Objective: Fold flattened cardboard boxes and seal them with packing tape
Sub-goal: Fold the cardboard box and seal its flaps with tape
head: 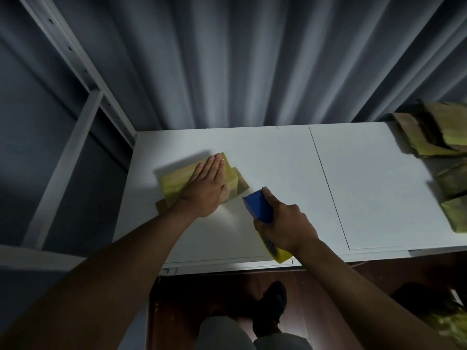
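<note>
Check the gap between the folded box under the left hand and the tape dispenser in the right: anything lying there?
Nothing: in the head view only bare white table separates the box, pressed by the left hand, from the tape dispenser gripped by the right hand.

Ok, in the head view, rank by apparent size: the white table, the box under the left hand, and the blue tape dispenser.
1. Table, by far the largest.
2. Box.
3. Dispenser; it is nearer the camera and partly hidden by the right hand, so this gap is unsure.
</note>
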